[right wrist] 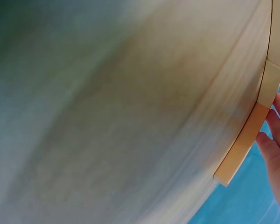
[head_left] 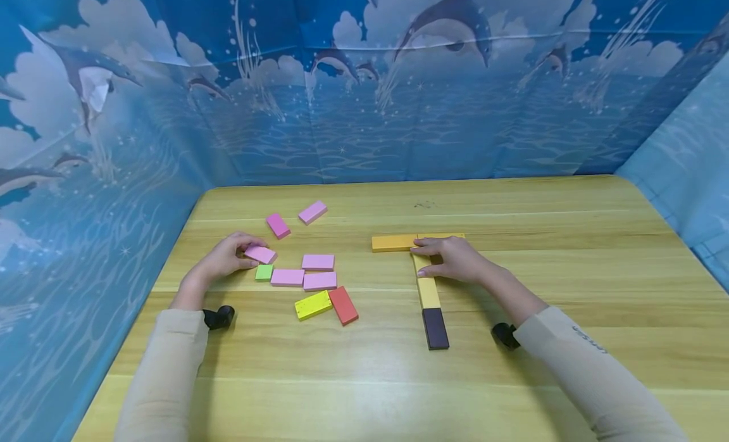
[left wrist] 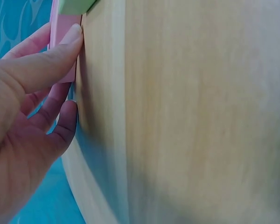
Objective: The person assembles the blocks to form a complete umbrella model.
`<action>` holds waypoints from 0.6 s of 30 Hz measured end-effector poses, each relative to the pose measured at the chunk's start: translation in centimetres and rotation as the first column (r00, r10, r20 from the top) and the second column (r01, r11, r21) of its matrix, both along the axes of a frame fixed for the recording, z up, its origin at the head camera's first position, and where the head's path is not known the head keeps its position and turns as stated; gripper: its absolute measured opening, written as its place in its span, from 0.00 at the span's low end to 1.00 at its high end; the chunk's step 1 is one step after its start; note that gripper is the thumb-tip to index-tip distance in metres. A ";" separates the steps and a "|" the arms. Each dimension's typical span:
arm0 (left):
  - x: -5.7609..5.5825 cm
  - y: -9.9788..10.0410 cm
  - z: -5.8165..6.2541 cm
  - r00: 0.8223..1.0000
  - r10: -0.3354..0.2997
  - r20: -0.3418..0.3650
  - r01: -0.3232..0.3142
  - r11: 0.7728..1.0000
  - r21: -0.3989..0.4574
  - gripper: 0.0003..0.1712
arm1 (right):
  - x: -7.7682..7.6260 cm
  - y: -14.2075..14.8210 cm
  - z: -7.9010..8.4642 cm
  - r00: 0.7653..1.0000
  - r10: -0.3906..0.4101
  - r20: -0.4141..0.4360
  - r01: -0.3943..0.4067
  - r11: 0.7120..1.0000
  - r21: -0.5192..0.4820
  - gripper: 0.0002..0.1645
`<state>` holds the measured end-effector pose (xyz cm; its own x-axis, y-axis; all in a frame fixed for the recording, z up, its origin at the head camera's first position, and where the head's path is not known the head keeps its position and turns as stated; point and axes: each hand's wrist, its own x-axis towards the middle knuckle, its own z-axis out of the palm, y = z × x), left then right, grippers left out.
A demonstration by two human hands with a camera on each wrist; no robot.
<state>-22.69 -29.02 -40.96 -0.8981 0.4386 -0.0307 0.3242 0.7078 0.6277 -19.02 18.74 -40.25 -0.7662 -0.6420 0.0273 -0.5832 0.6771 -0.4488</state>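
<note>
My left hand (head_left: 224, 257) pinches a pink block (head_left: 261, 254) between thumb and fingers, just behind a small green block (head_left: 264, 273). In the left wrist view, the thumb lies along one side of the pink block (left wrist: 65, 28). My right hand (head_left: 455, 258) rests over the junction of an orange block (head_left: 394, 243) row and a column of light yellow blocks (head_left: 429, 294). Its fingers touch the blocks there and partly cover them. The column ends in a dark block (head_left: 435, 329) at the near end. In the right wrist view, fingertips touch the orange block (right wrist: 242, 144).
More pink blocks (head_left: 318, 263) lie between the hands. A yellow block (head_left: 313, 306) touches a red block (head_left: 344, 306) nearer to me. A magenta block (head_left: 278, 226) and another pink block (head_left: 312, 212) lie farther back. A dolphin-print curtain (head_left: 364, 132) surrounds the wooden table (head_left: 353, 391).
</note>
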 end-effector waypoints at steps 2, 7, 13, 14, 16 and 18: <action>0.1 0.0 0.1 1.000 0.011 0.012 -0.011 1.000 0.003 0.20 | 0.1 0.0 0.1 1.000 0.000 0.004 0.000 1.000 -0.003 0.33; 0.3 0.0 0.4 0.999 0.022 0.034 -0.022 1.000 0.019 0.21 | 0.1 -0.1 0.1 1.000 -0.003 0.009 0.003 1.000 -0.001 0.32; 0.5 -0.2 0.3 0.999 0.038 0.034 -0.039 0.999 0.037 0.22 | 0.0 0.0 0.0 1.000 -0.006 0.011 0.006 1.000 -0.001 0.33; 0.5 -0.3 0.2 0.999 0.043 0.031 -0.045 0.998 0.045 0.22 | 0.0 0.0 0.0 1.000 -0.006 0.010 0.006 1.000 -0.002 0.33; 0.4 -0.4 0.2 0.999 0.046 0.026 -0.048 0.996 0.074 0.21 | -0.1 0.1 -0.1 1.000 -0.005 0.009 0.005 1.000 -0.006 0.33; 0.4 -0.6 0.0 0.999 0.041 0.012 -0.042 0.993 0.109 0.21 | -0.1 0.1 -0.1 1.000 -0.004 0.008 0.004 1.000 -0.007 0.33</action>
<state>-22.25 -29.57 -40.96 -0.9155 0.4023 0.0068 0.2898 0.6475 0.7048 -19.09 18.81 -40.36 -0.7693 -0.6384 0.0257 -0.5765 0.6763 -0.4585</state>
